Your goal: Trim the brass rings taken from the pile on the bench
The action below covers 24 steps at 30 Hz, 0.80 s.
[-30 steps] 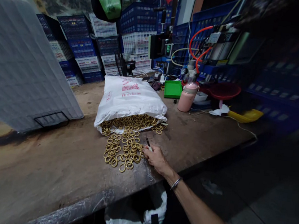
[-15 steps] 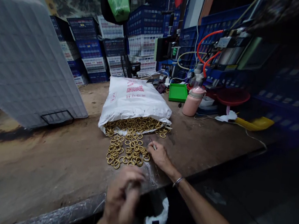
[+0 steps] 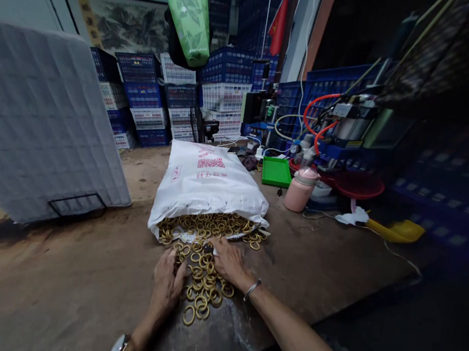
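Note:
Loose brass-coloured metal rings (image 3: 200,279) lie in a heap on the brown table before the mouth of a white woven sack (image 3: 216,187). More rings fill the sack's opening. My left hand (image 3: 168,281) rests against the heap's left edge, thumb apart from the fingers and fingertips touching rings. On the other side, my right hand (image 3: 228,261) reaches in near the sack's mouth. Its fingers are closed around a small object with a dark end (image 3: 208,248), whose kind I cannot make out.
A pale padded panel (image 3: 52,130) stands on the left. Beyond the sack are a green tray (image 3: 276,172), a pink bottle (image 3: 302,189), a red dish (image 3: 359,185) and a yellow scoop (image 3: 398,231). Stacked crates (image 3: 145,96) line the back.
My left hand has moved forward from the table's front edge to the rings. My right hand has moved up to the sack's mouth. Rings have shifted, and the view has tilted up.

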Each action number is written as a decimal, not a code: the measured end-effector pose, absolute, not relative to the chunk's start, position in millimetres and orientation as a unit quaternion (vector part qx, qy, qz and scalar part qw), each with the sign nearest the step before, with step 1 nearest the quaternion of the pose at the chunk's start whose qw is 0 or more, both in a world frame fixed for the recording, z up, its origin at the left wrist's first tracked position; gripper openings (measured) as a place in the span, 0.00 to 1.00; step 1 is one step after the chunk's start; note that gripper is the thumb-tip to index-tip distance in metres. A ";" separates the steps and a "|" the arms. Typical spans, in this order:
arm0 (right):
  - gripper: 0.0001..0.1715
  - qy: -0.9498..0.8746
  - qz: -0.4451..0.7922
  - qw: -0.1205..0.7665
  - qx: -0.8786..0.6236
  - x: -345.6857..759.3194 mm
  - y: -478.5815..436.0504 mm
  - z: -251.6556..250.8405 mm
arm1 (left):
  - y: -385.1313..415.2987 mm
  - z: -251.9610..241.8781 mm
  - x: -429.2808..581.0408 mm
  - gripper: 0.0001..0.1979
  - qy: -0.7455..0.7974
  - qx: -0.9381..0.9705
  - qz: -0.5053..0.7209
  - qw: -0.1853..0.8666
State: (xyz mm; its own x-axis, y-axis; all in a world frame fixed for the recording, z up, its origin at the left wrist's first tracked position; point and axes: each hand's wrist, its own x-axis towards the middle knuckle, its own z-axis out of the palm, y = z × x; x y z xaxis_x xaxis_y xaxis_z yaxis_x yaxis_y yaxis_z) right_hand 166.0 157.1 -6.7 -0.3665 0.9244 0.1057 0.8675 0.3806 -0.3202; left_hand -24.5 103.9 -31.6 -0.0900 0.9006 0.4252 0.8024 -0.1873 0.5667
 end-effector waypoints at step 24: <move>0.22 -0.821 0.135 0.147 -0.535 145.5 210.2 -0.5 | 188.7 -4.3 -13.5 0.19 0.661 0.719 0.214 0.007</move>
State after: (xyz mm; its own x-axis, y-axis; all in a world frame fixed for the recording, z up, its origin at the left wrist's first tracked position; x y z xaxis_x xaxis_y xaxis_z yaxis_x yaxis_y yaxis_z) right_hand 145.5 210.2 -0.5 -0.3848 0.9180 0.0959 0.8386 0.3911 -0.3792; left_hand -13.5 188.7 -4.3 0.0342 0.9540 0.2978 0.9479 -0.1254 0.2928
